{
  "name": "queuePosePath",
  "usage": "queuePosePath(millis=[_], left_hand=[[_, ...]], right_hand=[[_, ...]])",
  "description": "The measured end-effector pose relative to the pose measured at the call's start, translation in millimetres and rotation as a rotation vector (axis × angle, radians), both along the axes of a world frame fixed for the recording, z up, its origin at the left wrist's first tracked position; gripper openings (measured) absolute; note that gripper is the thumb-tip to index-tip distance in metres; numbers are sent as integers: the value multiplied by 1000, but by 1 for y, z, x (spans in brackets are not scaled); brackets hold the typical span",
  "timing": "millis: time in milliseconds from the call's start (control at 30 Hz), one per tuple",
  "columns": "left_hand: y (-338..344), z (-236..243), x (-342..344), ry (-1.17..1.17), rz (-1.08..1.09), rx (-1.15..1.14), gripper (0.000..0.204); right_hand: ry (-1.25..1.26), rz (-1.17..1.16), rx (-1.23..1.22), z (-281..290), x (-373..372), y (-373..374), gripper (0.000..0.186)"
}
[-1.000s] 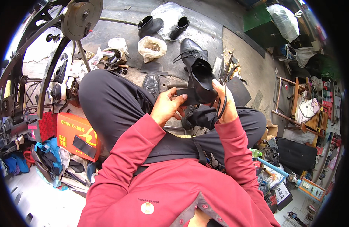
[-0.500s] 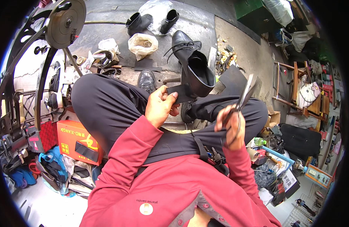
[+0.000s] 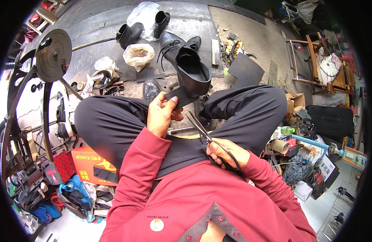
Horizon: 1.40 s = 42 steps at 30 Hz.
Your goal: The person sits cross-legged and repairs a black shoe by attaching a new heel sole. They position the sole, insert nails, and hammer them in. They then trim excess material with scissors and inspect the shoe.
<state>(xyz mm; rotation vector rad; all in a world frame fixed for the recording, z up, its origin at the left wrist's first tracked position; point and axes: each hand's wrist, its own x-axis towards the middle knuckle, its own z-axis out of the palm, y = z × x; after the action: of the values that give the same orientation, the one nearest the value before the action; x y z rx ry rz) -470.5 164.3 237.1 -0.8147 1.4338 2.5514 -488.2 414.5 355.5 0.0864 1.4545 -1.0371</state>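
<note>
My left hand (image 3: 163, 115) pinches a flat black piece of material (image 3: 181, 98) between thumb and fingers. That piece overlaps the heel of a black lace-up boot (image 3: 196, 74), which stands upside-up in front of my knees with its opening facing me; whether the two are joined I cannot tell. In my right hand (image 3: 223, 152) is a pair of scissors (image 3: 200, 127), gripped by the black handles above my lap. The blades point up and to the left, toward the black piece, but stay apart from it. They look slightly parted.
Two black boots (image 3: 129, 34) rest on clear plastic farther out, beside a plastic-lined container (image 3: 138, 55). A black hand-wheel machine (image 3: 53, 55) rises at the left. An orange box (image 3: 93, 165) with a phone on it sits by my left knee. Dark sheet material (image 3: 247, 69) lies right of the boot.
My right hand has lowered the scissors from beside my right knee to above my lap, swinging the blades leftward. My left hand still pinches the black piece. The whole view has shifted somewhat.
</note>
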Motion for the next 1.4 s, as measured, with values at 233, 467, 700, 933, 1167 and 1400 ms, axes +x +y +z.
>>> queuePosePath(millis=[233, 467, 700, 933, 1167, 1400], left_hand=[[0, -2, -6, 40, 35, 18, 24], [0, 1, -13, 37, 46, 18, 23], [-4, -5, -23, -27, -55, -109, 24], [5, 0, -27, 201, 74, -218, 37], [2, -5, -25, 174, 25, -294, 30], [0, 0, -28, 208, -19, -317, 15]], right_hand=[[5, -58, 10, 0, 2, -5, 61], [-41, -131, 5, -6, 2, -5, 61], [-45, -121, -19, -9, 2, -2, 59], [-25, -122, -74, -7, 0, -1, 59], [112, 3, -39, -8, -3, 2, 78], [228, 42, -38, -15, -3, 7, 80]])
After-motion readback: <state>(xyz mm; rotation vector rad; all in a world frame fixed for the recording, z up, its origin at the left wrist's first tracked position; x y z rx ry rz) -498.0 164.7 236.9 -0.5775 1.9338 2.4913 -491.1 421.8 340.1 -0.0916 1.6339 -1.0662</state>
